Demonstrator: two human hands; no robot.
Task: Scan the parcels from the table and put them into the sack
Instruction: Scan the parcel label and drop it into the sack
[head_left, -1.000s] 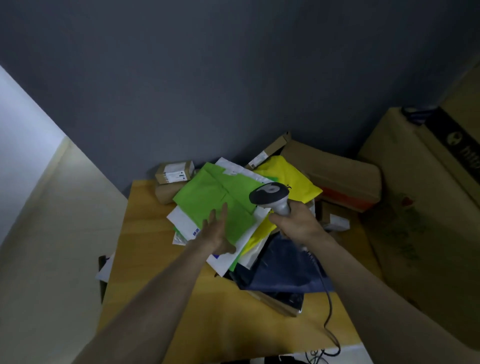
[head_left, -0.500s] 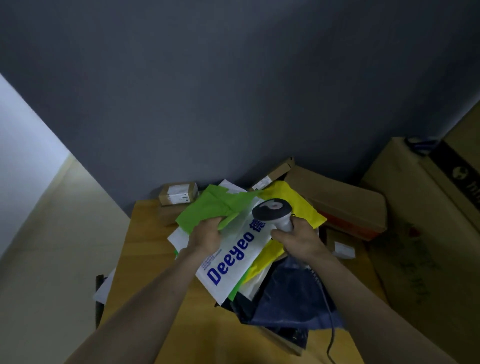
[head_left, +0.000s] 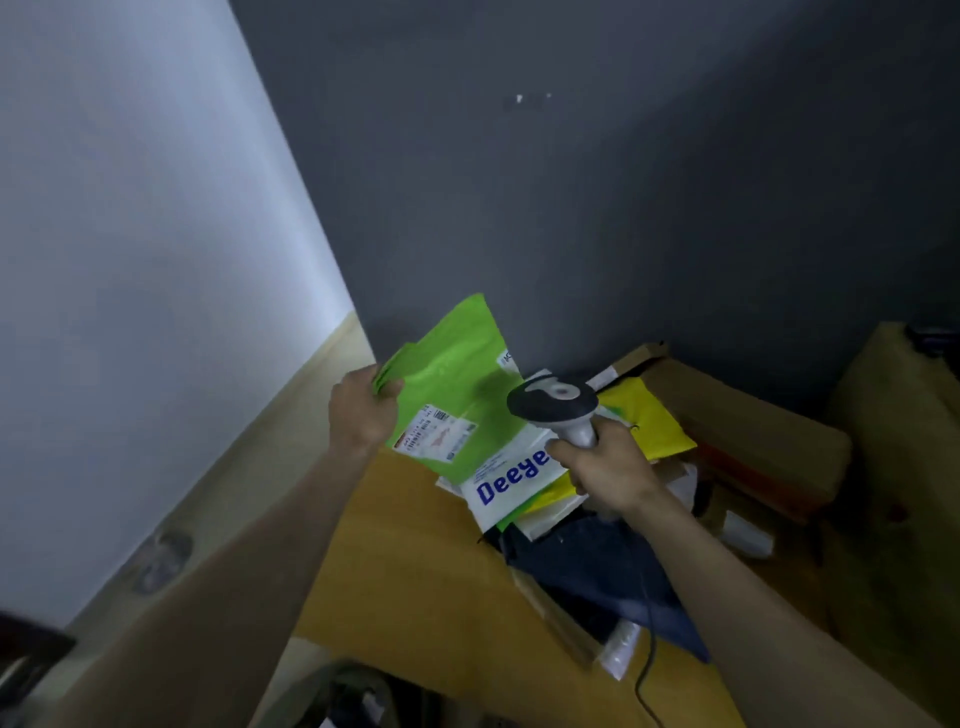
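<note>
Head view: left hand (head_left: 363, 410) grips the green parcel (head_left: 457, 395) by its edge, lifted above the wooden table (head_left: 415, 571), label facing up. Right hand (head_left: 602, 467) holds the scanner (head_left: 556, 408) just beside that parcel, over the table's parcel pile (head_left: 524, 483).

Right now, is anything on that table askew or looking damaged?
No damage shows. The heap of parcels lies crooked, and a clear bag hangs over the table edge. The left hand holds the green mailer label up.
</note>
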